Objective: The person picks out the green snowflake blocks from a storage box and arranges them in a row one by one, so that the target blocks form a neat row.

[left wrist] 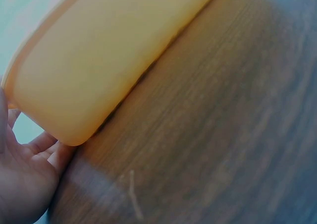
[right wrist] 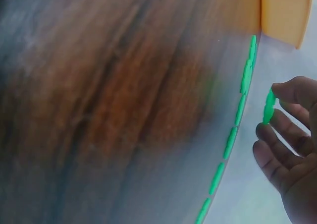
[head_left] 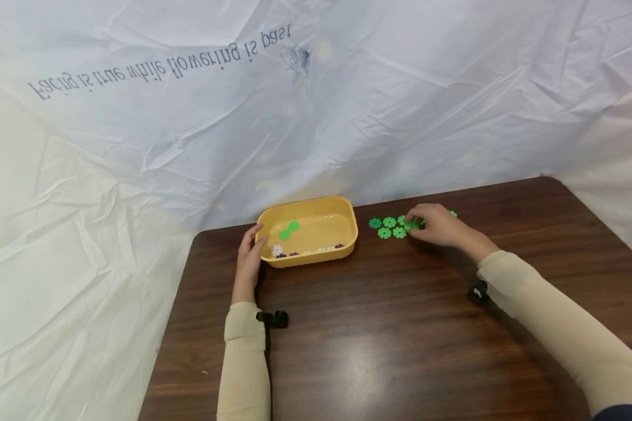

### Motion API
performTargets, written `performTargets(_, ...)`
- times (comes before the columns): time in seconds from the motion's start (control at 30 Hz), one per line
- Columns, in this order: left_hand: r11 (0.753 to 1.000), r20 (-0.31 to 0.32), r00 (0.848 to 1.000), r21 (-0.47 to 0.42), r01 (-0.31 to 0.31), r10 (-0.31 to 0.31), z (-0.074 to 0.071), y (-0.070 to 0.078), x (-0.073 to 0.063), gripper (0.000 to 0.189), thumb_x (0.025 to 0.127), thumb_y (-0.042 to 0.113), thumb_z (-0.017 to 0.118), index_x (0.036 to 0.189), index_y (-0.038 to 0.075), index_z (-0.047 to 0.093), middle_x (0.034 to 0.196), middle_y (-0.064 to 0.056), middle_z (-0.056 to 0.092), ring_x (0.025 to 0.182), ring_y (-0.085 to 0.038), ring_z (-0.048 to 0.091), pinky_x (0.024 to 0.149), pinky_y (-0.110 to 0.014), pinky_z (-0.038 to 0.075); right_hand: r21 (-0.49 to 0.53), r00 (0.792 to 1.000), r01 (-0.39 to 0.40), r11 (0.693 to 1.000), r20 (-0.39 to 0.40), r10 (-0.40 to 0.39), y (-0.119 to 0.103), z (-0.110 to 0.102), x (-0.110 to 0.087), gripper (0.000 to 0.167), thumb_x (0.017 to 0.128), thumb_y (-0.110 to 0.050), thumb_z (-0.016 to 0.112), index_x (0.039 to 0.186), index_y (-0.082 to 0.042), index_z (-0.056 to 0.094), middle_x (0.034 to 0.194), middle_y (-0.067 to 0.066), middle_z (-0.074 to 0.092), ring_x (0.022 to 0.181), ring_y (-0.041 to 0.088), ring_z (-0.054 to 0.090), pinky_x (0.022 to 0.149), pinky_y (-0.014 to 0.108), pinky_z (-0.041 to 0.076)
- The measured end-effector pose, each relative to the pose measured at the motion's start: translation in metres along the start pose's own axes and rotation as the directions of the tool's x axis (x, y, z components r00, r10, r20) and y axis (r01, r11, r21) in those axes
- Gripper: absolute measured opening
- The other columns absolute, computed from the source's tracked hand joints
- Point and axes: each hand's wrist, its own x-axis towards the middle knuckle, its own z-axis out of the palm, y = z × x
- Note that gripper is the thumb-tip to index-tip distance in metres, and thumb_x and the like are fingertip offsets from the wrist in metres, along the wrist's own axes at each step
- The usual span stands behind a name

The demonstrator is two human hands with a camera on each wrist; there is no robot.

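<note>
My left hand (head_left: 248,263) grips the left end of a yellow plastic basin (head_left: 326,229), thumb over the rim; the left wrist view shows fingers against the basin's outer wall (left wrist: 89,70). Inside lie two plain-looking green discs (head_left: 294,225), with white, blue and purple flower-shaped pieces along the near side. To the right of the basin, my right hand (head_left: 438,225) is over several green snowflake discs (head_left: 384,233) laid out on the table. Between thumb and fingers it pinches one green snowflake disc (right wrist: 269,107), held edge-on and apart from the tabletop in the right wrist view.
The dark wooden table (head_left: 347,327) has a rounded far right corner. A wrinkled white cloth (head_left: 400,105) with printed lettering hangs just behind its far edge. One darker teal disc (head_left: 375,223) lies closest to the basin. Each wrist carries a small black camera (head_left: 280,318).
</note>
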Motion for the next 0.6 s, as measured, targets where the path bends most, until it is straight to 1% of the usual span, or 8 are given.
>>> performTargets(0.17, 1.000, -0.005, 1.000, 0.022, -0.021, 0.021, 0.0001, -0.0023, 0.0001, 0.045, 0.112, 0.023, 0.056, 0.156, 0.015, 0.051, 0.170, -0.006, 0.029, 0.151, -0.029, 0.036, 0.119, -0.050, 0.034, -0.004, 0.998, -0.045, 0.999, 0.036, 0.045, 0.0025, 0.0017, -0.0007, 0.017, 0.093, 0.001, 0.076, 0.110, 0.001, 0.075, 0.108, 0.016, 0.073, 0.091, 0.030, 0.069, 0.078, 0.049, 0.057)
performTargets(0.37, 0.998, -0.003, 0.999, 0.022, -0.052, 0.052, 0.0003, -0.0029, 0.0016, 0.044, 0.111, 0.023, 0.056, 0.155, 0.015, 0.052, 0.169, -0.005, 0.031, 0.152, -0.029, 0.035, 0.119, -0.050, 0.035, -0.024, 0.990, -0.110, 0.994, 0.086, 0.112, 0.0034, 0.0027, -0.0017, 0.021, 0.094, 0.001, 0.074, 0.115, 0.001, 0.073, 0.111, 0.016, 0.074, 0.098, 0.033, 0.070, 0.083, 0.053, 0.057)
performTargets(0.53, 0.999, -0.004, 0.999, 0.022, -0.038, 0.038, -0.0012, -0.0027, 0.0010, 0.045, 0.112, 0.023, 0.056, 0.156, 0.015, 0.051, 0.170, -0.005, 0.030, 0.154, -0.027, 0.032, 0.120, -0.050, 0.033, -0.033, 0.985, -0.128, 0.991, 0.110, 0.131, 0.0038, 0.0035, -0.0035, 0.019, 0.094, 0.001, 0.074, 0.113, -0.001, 0.073, 0.110, 0.016, 0.075, 0.100, 0.035, 0.070, 0.084, 0.054, 0.057)
performTargets(0.6, 0.999, -0.001, 1.000, 0.017, -0.029, 0.029, -0.0015, -0.0023, 0.0002, 0.047, 0.112, 0.022, 0.055, 0.158, 0.014, 0.049, 0.171, -0.006, 0.028, 0.156, -0.028, 0.030, 0.121, -0.050, 0.032, -0.036, 0.985, -0.127, 0.991, 0.112, 0.131, 0.0041, 0.0036, -0.0042, 0.017, 0.094, 0.001, 0.074, 0.111, -0.001, 0.073, 0.109, 0.015, 0.075, 0.096, 0.033, 0.070, 0.082, 0.052, 0.057)
